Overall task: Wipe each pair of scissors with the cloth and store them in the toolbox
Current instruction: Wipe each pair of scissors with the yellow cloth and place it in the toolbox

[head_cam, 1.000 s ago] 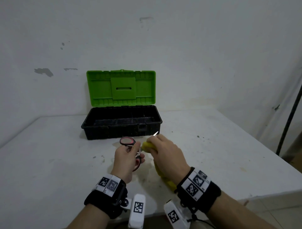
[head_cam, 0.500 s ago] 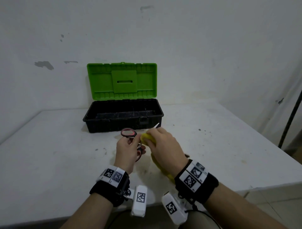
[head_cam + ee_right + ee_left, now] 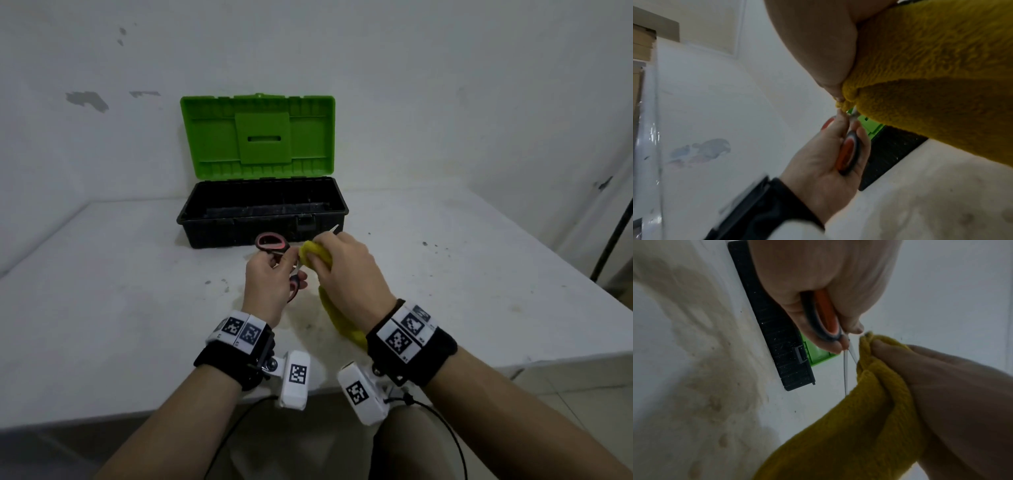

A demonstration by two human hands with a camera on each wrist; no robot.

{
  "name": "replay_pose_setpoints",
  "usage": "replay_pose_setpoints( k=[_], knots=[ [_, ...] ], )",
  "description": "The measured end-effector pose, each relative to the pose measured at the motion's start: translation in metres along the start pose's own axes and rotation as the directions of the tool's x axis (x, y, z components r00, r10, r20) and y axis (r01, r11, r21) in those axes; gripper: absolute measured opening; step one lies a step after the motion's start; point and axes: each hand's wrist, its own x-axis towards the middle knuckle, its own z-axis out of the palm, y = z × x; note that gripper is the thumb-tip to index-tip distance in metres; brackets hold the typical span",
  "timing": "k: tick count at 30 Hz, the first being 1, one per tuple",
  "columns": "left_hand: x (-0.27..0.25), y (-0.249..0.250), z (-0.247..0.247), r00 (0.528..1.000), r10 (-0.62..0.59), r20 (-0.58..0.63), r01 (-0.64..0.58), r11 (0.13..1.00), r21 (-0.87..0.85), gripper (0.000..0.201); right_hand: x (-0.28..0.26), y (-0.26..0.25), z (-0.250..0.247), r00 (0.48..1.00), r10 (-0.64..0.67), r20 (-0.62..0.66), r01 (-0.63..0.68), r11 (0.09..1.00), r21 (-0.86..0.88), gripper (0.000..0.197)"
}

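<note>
My left hand grips the black-and-red handles of a pair of scissors above the table, in front of the toolbox. My right hand pinches a yellow cloth folded round the blades; the rest of the cloth hangs under my wrist. Only the blade tip sticks out past my right fingers. In the left wrist view the scissors handle sits in my fist and the thin blades run into the cloth. The right wrist view shows the cloth and the scissors handle.
The toolbox stands open at the back of the white table, with its green lid upright against the wall. What lies inside it is hidden. A dark pole stands to the right of the table.
Both hands keep their holds on the scissors and the cloth. The right hand with the cloth has shifted slightly along the blades, and the head view has tilted.
</note>
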Motion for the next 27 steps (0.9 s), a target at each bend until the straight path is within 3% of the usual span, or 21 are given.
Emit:
replay_pose_setpoints(
  k=[4,9,14,16,20,27],
  knots=[
    [0.000,-0.001,0.000,1.000,-0.004,0.007,0.004,1.000,-0.012,0.029,0.006,0.008,0.005,1.000,0.015,-0.007,-0.015,1.000,-0.025,0.019],
    [-0.001,-0.003,-0.002,1.000,-0.031,-0.007,0.031,0.999,0.012,0.023,0.028,0.026,-0.006,0.988,0.146,-0.054,-0.149,0.987,-0.059,0.019],
    [-0.004,0.004,-0.001,0.986,-0.158,-0.059,0.141,0.965,-0.222,0.032,0.007,0.004,-0.004,0.999,0.042,0.016,-0.042,0.999,0.002,0.018],
    [-0.003,0.003,0.000,0.980,-0.187,-0.061,0.168,0.958,-0.234,0.030,0.000,-0.008,0.002,0.999,-0.008,0.052,0.008,1.000,-0.002,0.019],
    [-0.006,0.000,0.002,0.983,-0.178,-0.051,0.164,0.965,-0.205,0.030,0.004,-0.018,0.012,0.995,-0.023,0.093,0.029,0.998,-0.062,0.019],
    [-0.012,0.003,0.000,0.997,-0.062,-0.048,0.054,0.986,-0.155,0.031,0.007,-0.014,0.007,0.988,-0.010,0.153,0.029,0.992,-0.125,0.011]
  ],
)
